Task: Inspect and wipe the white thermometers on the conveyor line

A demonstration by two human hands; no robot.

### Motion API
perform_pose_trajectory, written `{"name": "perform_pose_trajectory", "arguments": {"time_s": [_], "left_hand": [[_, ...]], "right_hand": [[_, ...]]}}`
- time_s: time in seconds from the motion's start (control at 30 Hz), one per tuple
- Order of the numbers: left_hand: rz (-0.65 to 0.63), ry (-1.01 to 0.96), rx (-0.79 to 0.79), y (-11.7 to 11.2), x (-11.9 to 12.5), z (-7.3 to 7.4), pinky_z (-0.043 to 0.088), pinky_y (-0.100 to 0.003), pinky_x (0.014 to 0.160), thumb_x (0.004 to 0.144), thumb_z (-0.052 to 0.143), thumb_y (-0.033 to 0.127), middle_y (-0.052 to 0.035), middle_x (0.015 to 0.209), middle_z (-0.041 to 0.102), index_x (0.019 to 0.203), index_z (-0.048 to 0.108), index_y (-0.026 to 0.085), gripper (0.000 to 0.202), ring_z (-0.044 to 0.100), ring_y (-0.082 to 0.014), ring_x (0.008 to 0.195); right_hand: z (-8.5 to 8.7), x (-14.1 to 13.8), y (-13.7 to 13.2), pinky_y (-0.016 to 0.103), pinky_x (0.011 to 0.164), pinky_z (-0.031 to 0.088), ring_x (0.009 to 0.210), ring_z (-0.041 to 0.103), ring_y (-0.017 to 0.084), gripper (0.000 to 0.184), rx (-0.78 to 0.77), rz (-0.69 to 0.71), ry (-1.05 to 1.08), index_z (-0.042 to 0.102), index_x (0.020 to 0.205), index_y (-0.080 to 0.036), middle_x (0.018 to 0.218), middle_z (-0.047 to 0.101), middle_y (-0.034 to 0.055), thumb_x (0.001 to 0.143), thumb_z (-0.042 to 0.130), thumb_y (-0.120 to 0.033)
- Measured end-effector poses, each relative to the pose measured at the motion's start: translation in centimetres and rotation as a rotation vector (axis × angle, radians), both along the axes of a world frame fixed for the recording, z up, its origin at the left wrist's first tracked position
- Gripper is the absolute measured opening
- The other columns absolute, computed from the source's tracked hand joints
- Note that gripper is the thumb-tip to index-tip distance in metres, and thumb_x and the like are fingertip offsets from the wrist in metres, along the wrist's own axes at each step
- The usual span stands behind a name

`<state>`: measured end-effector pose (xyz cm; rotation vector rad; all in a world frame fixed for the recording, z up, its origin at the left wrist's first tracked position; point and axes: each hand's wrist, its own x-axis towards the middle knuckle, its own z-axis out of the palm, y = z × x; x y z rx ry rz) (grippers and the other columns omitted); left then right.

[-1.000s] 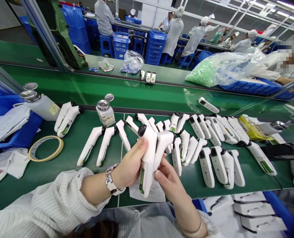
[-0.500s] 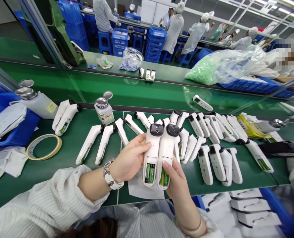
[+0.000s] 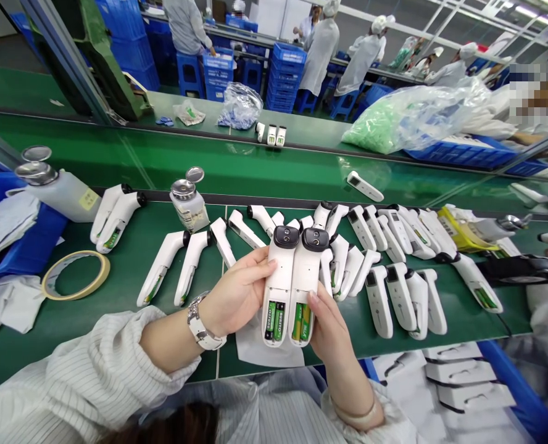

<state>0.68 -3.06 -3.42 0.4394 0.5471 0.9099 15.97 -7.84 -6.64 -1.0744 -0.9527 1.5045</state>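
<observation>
I hold two white handheld thermometers side by side above the green table (image 3: 116, 308). My left hand (image 3: 237, 293) grips the left thermometer (image 3: 278, 280) and my right hand (image 3: 327, 324) grips the right thermometer (image 3: 307, 277). Both show dark sensor heads at the top and open battery bays with green batteries at the bottom. A white cloth (image 3: 260, 351) lies on the table under them. Behind my hands lies a row of several more white thermometers (image 3: 394, 290).
Two metal-capped dispenser bottles (image 3: 188, 200) (image 3: 56, 188), a tape roll (image 3: 74, 275), a blue bin (image 3: 15, 246) and white cloths sit at the left. A green conveyor (image 3: 255, 169) runs behind. White trays (image 3: 468, 382) lie low right. Other people work at the back.
I have turned the two thermometers from their sides so that their open battery bays face me, and levelled them side by side. They sit slightly lower now.
</observation>
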Motion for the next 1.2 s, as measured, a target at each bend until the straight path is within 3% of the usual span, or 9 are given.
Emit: {"name": "perform_pose_trajectory", "arguments": {"time_s": [0.17, 0.33, 0.53, 0.77, 0.97, 1.2], "left_hand": [[-0.007, 0.001, -0.002, 0.0, -0.1, 0.2, 0.048, -0.033, 0.085, 0.087, 0.046, 0.012, -0.0109, 0.108, 0.063, 0.113, 0.055, 0.013, 0.028, 0.062, -0.0201, 0.095], [-0.012, -0.012, 0.004, 0.0, -0.1, 0.3, 0.048, -0.034, 0.086, 0.087, 0.046, 0.012, -0.0114, 0.109, 0.063, 0.114, 0.056, 0.013, 0.029, 0.061, -0.0212, 0.097], [-0.002, -0.026, 0.018, 0.0, 0.0, 0.2, 0.048, -0.032, 0.084, 0.087, 0.046, 0.012, -0.0103, 0.108, 0.063, 0.115, 0.056, 0.014, 0.029, 0.061, -0.0213, 0.098], [0.049, -0.016, 0.074, -0.7, 0.2, 0.3, 0.047, -0.029, 0.086, 0.085, 0.05, 0.012, -0.0078, 0.115, 0.06, 0.113, 0.057, 0.016, 0.029, 0.059, -0.0182, 0.099], [0.028, 0.011, 0.18, -1.1, 0.1, 0.3, 0.049, -0.027, 0.075, 0.083, 0.056, 0.016, -0.0072, 0.1, 0.064, 0.114, 0.056, 0.017, 0.031, 0.06, -0.0164, 0.086], [0.1, 0.05, 0.226, -1.4, 0.5, 0.0, 0.046, -0.027, 0.085, 0.086, 0.056, 0.022, -0.0036, 0.111, 0.062, 0.121, 0.051, 0.026, 0.036, 0.057, -0.016, 0.1]], "right_hand": [[-0.1, 0.0, -0.2, 0.039, 0.083, 0.055, 0.113, 0.057, 0.026, 0.035, -0.006, 0.045, 0.024, 0.053, 0.125, -0.033, 0.121, 0.062, 0.0023, 0.09, 0.049, -0.037], [-0.6, -0.1, -0.1, 0.04, 0.094, 0.048, 0.123, 0.048, 0.026, 0.042, 0.039, 0.015, -0.036, 0.051, 0.128, -0.028, 0.125, 0.059, 0.0034, 0.091, 0.045, -0.045], [-1.3, -0.2, 0.1, 0.041, 0.097, 0.046, 0.111, 0.058, 0.024, 0.043, 0.082, -0.016, -0.031, 0.057, 0.118, -0.028, 0.115, 0.064, 0.003, 0.091, 0.035, -0.054], [-0.7, -0.2, 0.0, 0.04, 0.1, 0.044, 0.121, 0.05, 0.024, 0.038, 0.17, 0.032, 0.03, 0.052, 0.127, -0.031, 0.128, 0.058, 0.0023, 0.091, 0.045, -0.044], [-0.6, 0.3, -1.0, 0.037, 0.107, 0.034, 0.129, 0.041, 0.02, 0.039, 0.224, 0.061, -0.042, 0.044, 0.132, -0.036, 0.138, 0.048, -0.0022, 0.094, 0.045, -0.035], [-1.2, -0.2, -0.4, 0.037, 0.102, 0.038, 0.123, 0.046, 0.023, 0.036, 0.24, -0.027, -0.101, 0.049, 0.127, -0.031, 0.131, 0.054, 0.0021, 0.092, 0.047, -0.039]]}}
